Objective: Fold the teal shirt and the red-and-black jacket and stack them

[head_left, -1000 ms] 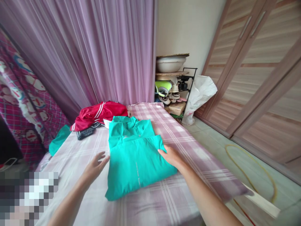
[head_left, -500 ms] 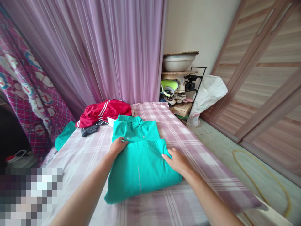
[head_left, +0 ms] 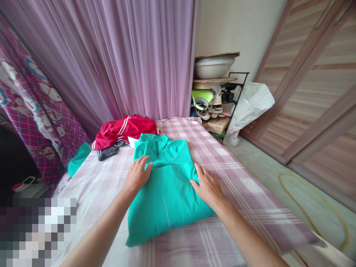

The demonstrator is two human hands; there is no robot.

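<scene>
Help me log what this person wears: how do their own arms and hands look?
The left hand and right hand have no gloves or visible rings. The left forearm and right forearm show no sleeve, watch or bracelet within the picture.

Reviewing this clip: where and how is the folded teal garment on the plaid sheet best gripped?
I'd grip the teal garment at both side edges, left hand and right hand coming from their own sides, fingers underneath, thumbs on top. It lies flat and wide on the plaid sheet, lower part folded toward the collar, so pinching all layers should keep the fold together.
</scene>
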